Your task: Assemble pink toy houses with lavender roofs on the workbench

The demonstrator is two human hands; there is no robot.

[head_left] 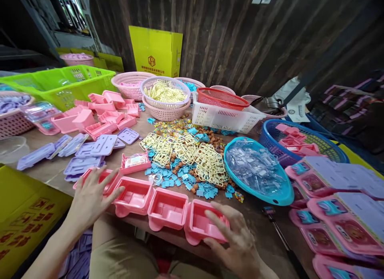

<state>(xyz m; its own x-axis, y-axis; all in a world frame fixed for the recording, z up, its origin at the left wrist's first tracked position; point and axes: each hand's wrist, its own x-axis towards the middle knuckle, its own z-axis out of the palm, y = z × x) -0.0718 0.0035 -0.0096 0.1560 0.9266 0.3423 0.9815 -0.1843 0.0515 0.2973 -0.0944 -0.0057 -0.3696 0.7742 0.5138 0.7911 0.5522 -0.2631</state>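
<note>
Several pink plastic boxes (168, 228) stand in a row along the table's near edge, their hollow sides facing up. My left hand (91, 195) lies over the leftmost box (105, 174) with its fingers spread, the fingertips reaching its rim and the box beside it. At the other end, my right hand (235, 235) has its fingers apart around the outer side of the rightmost box (193, 223). Neither hand is closed on a box. Just behind the row sits a small pink tray (144, 167) holding a white, wrapped item.
Cream plastic frames (210, 163), blue pieces (168, 178) and brown pieces lie heaped mid-table. A turquoise basin (288, 197) of clear parts stands right of them. Purple panels (82, 165) lie left. Stacked pink-purple toy packs (345, 227) and a black stick (288, 247) are at right.
</note>
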